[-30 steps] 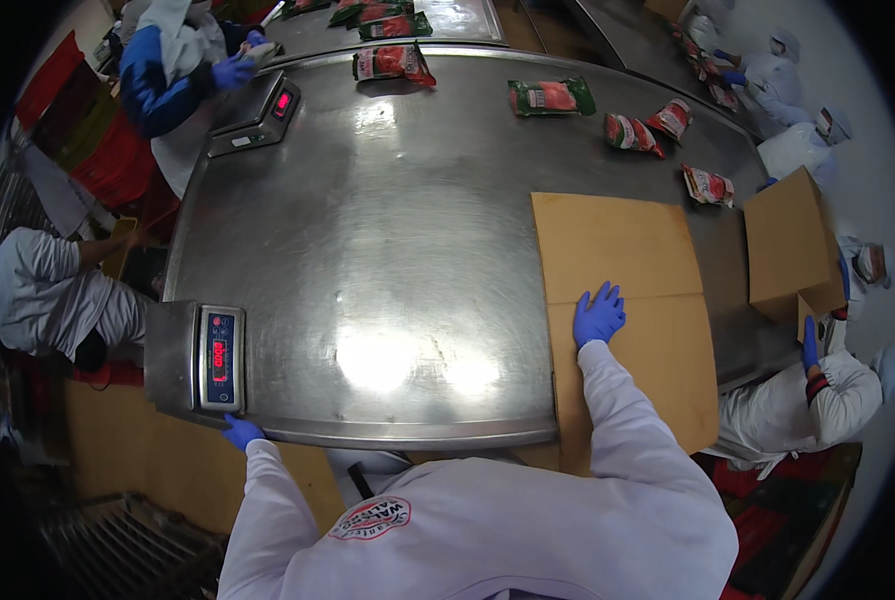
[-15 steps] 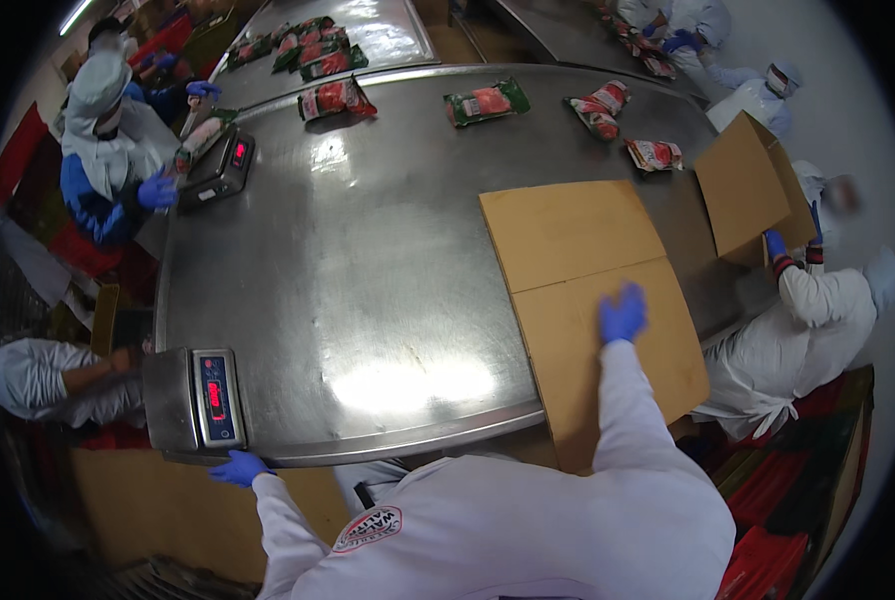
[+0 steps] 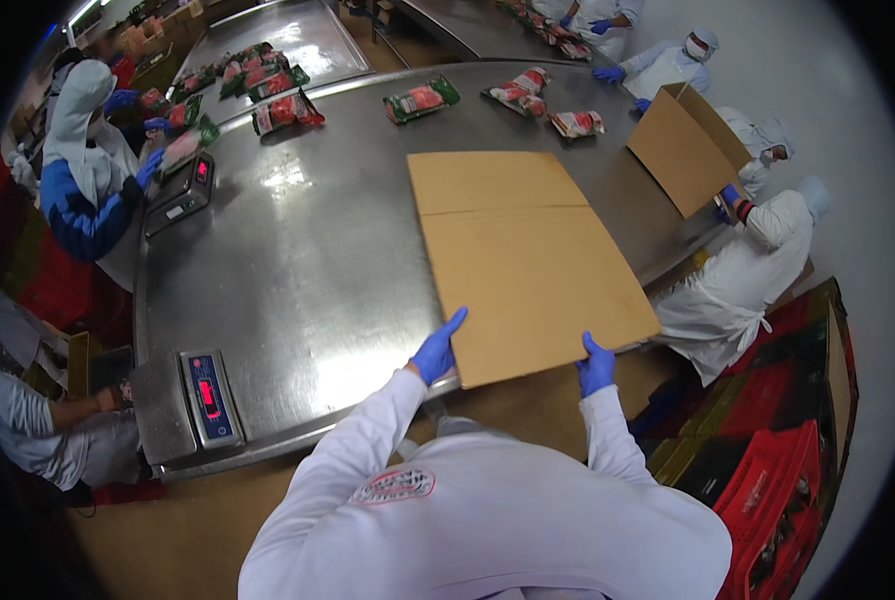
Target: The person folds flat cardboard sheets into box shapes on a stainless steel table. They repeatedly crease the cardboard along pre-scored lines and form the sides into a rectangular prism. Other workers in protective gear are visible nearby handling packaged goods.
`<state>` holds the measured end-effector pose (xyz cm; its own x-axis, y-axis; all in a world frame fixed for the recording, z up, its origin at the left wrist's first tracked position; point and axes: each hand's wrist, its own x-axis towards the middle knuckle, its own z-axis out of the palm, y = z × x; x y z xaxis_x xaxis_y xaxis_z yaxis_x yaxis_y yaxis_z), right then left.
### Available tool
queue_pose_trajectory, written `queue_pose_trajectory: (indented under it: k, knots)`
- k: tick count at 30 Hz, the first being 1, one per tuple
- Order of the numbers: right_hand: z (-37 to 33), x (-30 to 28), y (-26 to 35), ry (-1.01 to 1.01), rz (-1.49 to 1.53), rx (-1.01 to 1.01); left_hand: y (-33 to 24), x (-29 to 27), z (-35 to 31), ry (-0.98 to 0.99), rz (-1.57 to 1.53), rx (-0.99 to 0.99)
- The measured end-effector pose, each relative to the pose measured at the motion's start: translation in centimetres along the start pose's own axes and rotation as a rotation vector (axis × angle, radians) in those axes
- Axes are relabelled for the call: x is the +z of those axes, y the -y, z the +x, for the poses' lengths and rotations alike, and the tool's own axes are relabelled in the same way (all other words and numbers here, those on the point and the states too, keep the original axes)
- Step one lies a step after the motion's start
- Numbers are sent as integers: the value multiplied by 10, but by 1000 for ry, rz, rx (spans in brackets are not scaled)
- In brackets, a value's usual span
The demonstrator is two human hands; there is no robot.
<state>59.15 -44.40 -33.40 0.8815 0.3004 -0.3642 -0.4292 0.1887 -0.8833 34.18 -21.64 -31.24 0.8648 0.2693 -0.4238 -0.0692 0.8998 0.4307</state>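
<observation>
A flat, folded cardboard box [image 3: 538, 270] lies over the right part of the steel table, its near edge reaching past the table's front edge. My left hand [image 3: 437, 347], in a blue glove, grips its near left edge with the thumb on top. At the near edge, further right, my right hand [image 3: 595, 365] holds the same cardboard, thumb up and the other fingers mostly hidden beneath it. A crease runs across the far part of the cardboard.
A digital scale [image 3: 193, 405] sits at the table's [image 3: 278, 250] near left corner, another scale [image 3: 183, 192] beyond it. Filled red-and-green bags [image 3: 423, 100] lie along the far side. A co-worker at right holds an open carton [image 3: 690, 148]. Red crates [image 3: 773, 490] stand at the lower right.
My left hand has come from beside the near scale to the cardboard's left edge. My right hand has drawn back from its top to its near edge. The cardboard has shifted in view.
</observation>
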Motion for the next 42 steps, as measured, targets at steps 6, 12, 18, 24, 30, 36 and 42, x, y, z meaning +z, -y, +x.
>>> queue_pose_trajectory:
  k: [6, 12, 18, 24, 30, 36, 42]
  knots:
    - [-71, 74, -12, 68, 43, 197, -37, 7, -63, -335, 208, 462]
    - [-42, 107, -29, 57, -167, 199, -64, 8, -175, -637, 376, 730]
    - [27, 218, -94, 506, -431, 240, -150, -17, -161, -728, 548, 839]
    - [82, 255, -78, 488, -1355, -497, -275, -47, -55, -645, 617, 732]
    - [177, 159, -19, 540, -1034, -370, -373, -38, 88, -450, 697, 729]
    - [233, 29, 58, 274, -1051, -299, -399, 13, 239, -298, 748, 680]
    - [223, -71, 79, 40, -835, -278, -377, 100, 395, -192, 772, 710]
